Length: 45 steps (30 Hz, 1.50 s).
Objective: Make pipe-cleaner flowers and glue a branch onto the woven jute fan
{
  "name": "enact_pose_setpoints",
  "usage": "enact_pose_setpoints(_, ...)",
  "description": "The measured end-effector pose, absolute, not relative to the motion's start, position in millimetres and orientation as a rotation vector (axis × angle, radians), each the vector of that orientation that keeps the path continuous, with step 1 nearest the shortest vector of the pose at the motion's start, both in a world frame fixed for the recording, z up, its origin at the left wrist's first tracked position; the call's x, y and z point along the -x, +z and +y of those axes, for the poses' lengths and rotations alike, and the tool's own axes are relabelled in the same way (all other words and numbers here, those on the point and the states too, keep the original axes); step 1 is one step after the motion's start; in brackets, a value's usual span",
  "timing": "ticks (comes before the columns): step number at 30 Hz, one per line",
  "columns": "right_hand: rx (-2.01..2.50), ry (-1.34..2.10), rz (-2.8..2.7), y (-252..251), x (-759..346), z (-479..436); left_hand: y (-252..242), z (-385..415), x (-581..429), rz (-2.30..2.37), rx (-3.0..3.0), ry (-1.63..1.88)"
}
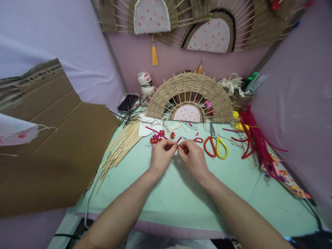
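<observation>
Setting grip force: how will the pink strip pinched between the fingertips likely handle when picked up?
Probably light: the left hand and right hand pinch the pink strip with fingertips alone. Likely bendable rather than rigid, since similar-looking strips in the bundle at right curve.

Left hand (163, 155), right hand (194, 159) and forearms (127, 204) are bare, the clothing (160, 241) whitish.

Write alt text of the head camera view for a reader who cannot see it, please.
A person's left hand and right hand pinch a thin magenta strip over a pale green table. Red-and-yellow-handled scissors lie to the right, thin sticks to the left, and a woven half-ring is behind.
</observation>
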State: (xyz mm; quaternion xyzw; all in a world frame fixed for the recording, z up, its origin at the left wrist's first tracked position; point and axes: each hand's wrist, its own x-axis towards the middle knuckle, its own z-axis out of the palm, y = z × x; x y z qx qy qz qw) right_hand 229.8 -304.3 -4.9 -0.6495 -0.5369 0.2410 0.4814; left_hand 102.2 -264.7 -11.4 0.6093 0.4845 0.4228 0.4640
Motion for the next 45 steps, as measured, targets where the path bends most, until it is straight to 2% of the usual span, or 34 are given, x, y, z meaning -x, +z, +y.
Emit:
enact_pose_setpoints(5, 1.569, 0.875, -1.024, -12.7, -231.9, -301.6, -7.0, -261.9, -104.6, 1.031, -1.268, 0.995)
enact_pose_setpoints(9, 1.485, 0.958, -0.812, -16.4, -233.5, -300.2, -1.8, -265.5, -107.6, 0.918, -1.134, 0.991)
enact_pose_setpoints(16, 1.442, 0.991, -0.921, -11.1, -227.2, -306.7, -7.1, -264.1, -109.2, 0.983, -1.099, 1.078)
enact_pose_setpoints(19, 1.494, 0.806, -1.093, -5.4, -235.5, -308.9, -6.2, -260.6, -106.5, 0.974, -1.020, 0.980)
enact_pose_setpoints(23, 1.517, 0.513, -1.025, 0.3, -254.1, -306.5, -3.7, -259.9, -103.4, 0.933, -0.990, 0.793)
enact_pose_setpoints(30, 1.418, 1.061, -1.199, -0.5, -259.2, -304.1, -4.7, -264.5, -103.3, 0.866, -1.099, 0.686)
enact_pose_setpoints(37, 1.284, 1.075, -0.867, -10.4, -255.9, -301.0, -1.6, -266.2, -103.4, 0.829, -0.905, 0.642)
enact_pose_setpoints(45, 1.307, 1.093, -0.969, -13.1, -254.4, -301.6, -1.7, -268.1, -107.0, 0.848, -0.793, 0.691)
